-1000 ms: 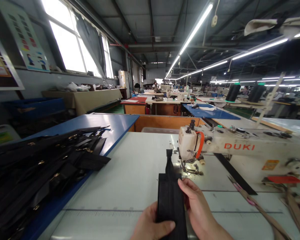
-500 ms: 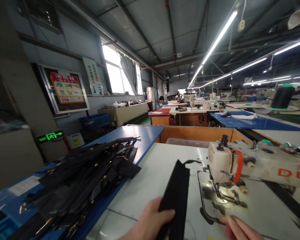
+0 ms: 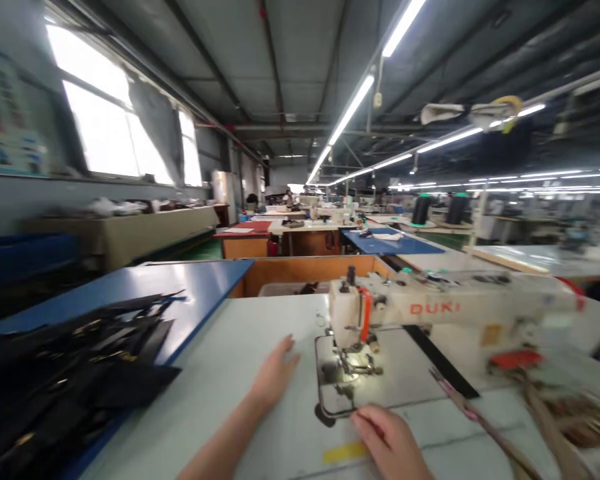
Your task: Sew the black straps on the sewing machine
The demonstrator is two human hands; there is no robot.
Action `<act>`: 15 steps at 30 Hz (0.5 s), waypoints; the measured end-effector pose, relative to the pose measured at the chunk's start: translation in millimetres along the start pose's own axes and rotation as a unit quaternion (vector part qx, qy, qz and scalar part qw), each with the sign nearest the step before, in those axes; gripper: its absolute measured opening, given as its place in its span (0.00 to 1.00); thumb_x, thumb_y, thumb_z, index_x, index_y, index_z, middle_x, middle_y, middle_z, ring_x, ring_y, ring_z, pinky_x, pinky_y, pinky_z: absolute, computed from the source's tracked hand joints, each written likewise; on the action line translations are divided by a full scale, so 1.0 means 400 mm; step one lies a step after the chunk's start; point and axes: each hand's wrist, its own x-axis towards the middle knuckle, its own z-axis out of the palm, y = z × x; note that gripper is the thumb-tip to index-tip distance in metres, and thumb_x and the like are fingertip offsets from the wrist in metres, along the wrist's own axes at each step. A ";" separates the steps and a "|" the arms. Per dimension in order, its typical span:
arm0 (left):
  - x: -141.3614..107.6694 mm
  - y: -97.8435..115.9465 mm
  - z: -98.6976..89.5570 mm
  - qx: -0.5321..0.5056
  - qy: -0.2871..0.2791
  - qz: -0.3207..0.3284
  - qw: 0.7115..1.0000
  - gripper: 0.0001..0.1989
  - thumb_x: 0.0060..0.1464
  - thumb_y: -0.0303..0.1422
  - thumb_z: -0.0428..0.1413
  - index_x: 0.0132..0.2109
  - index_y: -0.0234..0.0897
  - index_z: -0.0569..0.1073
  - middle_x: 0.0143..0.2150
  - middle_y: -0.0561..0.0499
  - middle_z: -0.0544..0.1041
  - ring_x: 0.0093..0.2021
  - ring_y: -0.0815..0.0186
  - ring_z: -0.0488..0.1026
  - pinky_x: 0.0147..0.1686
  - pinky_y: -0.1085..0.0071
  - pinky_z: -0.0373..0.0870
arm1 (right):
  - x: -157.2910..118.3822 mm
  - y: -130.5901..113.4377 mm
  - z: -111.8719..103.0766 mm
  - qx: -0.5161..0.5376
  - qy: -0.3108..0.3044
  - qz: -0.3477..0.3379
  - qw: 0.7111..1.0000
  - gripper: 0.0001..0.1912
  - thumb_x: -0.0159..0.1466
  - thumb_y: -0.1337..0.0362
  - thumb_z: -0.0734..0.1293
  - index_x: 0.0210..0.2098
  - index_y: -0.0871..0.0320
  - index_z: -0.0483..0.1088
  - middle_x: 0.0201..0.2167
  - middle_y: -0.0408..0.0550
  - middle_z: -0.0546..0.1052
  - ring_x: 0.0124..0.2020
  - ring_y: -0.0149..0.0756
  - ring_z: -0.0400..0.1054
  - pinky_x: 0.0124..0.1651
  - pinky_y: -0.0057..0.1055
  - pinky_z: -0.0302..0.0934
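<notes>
Left hand [image 3: 274, 373]: was held over the bench [image 3: 207, 380], fingers apart.
Right hand [image 3: 387, 437]: was placed at the dark frame [image 3: 318, 377] by the sewing machine [image 3: 430, 303]; grip could not be told.

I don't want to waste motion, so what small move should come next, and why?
Perhaps reach the left hand toward the pile of black pieces: that hand looks open and empty over the pale tabletop, and the pile lies to its left on the blue table. The right hand seems to touch the dark curved frame by the sewing machine, so it looks busier.
</notes>
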 end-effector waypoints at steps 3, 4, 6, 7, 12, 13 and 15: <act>0.004 -0.030 -0.012 0.077 0.004 0.020 0.997 0.21 0.59 0.37 0.51 0.56 0.32 0.68 0.59 0.39 0.70 0.62 0.51 0.63 0.63 0.54 0.53 | 0.003 -0.020 -0.039 -0.053 0.042 -0.013 0.998 0.13 0.65 0.61 0.60 0.29 0.58 0.72 0.27 0.46 0.74 0.30 0.36 0.67 0.33 0.28 0.57; 0.008 -0.036 -0.022 0.098 0.004 0.024 0.995 0.22 0.57 0.38 0.50 0.55 0.32 0.69 0.58 0.39 0.72 0.60 0.50 0.66 0.62 0.54 0.55 | -0.001 -0.021 -0.062 -0.079 0.054 -0.024 0.995 0.11 0.64 0.65 0.60 0.32 0.58 0.73 0.29 0.46 0.74 0.32 0.36 0.68 0.35 0.28 0.58; 0.014 -0.042 -0.039 0.135 0.007 0.032 0.990 0.23 0.53 0.41 0.50 0.51 0.33 0.73 0.54 0.39 0.76 0.56 0.48 0.70 0.60 0.55 0.60 | -0.018 -0.015 -0.124 -0.148 0.072 -0.041 0.986 0.11 0.62 0.70 0.59 0.35 0.57 0.73 0.32 0.47 0.75 0.35 0.37 0.68 0.39 0.29 0.60; 0.016 -0.042 -0.046 0.152 0.011 0.036 0.988 0.23 0.50 0.42 0.50 0.48 0.34 0.74 0.52 0.40 0.77 0.54 0.47 0.72 0.58 0.55 0.62 | -0.030 -0.009 -0.162 -0.194 0.079 -0.041 0.977 0.12 0.62 0.71 0.59 0.36 0.57 0.74 0.33 0.48 0.75 0.37 0.38 0.68 0.42 0.31 0.61; 0.031 -0.042 -0.048 0.208 0.032 0.061 0.976 0.21 0.43 0.45 0.52 0.40 0.38 0.79 0.46 0.43 0.81 0.47 0.45 0.77 0.50 0.57 0.70 | -0.079 0.041 -0.341 -0.437 0.080 0.049 0.894 0.18 0.63 0.70 0.61 0.52 0.57 0.70 0.46 0.54 0.73 0.49 0.46 0.65 0.52 0.37 0.59; 0.034 -0.042 -0.046 0.214 0.034 0.067 0.974 0.20 0.43 0.45 0.53 0.39 0.39 0.79 0.45 0.44 0.81 0.46 0.46 0.77 0.49 0.59 0.71 | -0.081 0.051 -0.361 -0.452 0.074 0.065 0.887 0.20 0.62 0.71 0.62 0.54 0.58 0.69 0.46 0.55 0.73 0.48 0.47 0.66 0.50 0.37 0.60; 0.037 -0.041 -0.043 0.227 0.037 0.080 0.970 0.19 0.42 0.45 0.53 0.36 0.40 0.80 0.44 0.46 0.81 0.45 0.48 0.78 0.46 0.62 0.73 | -0.077 0.070 -0.381 -0.460 0.060 0.079 0.882 0.21 0.61 0.73 0.62 0.53 0.59 0.70 0.44 0.55 0.74 0.45 0.47 0.67 0.48 0.37 0.61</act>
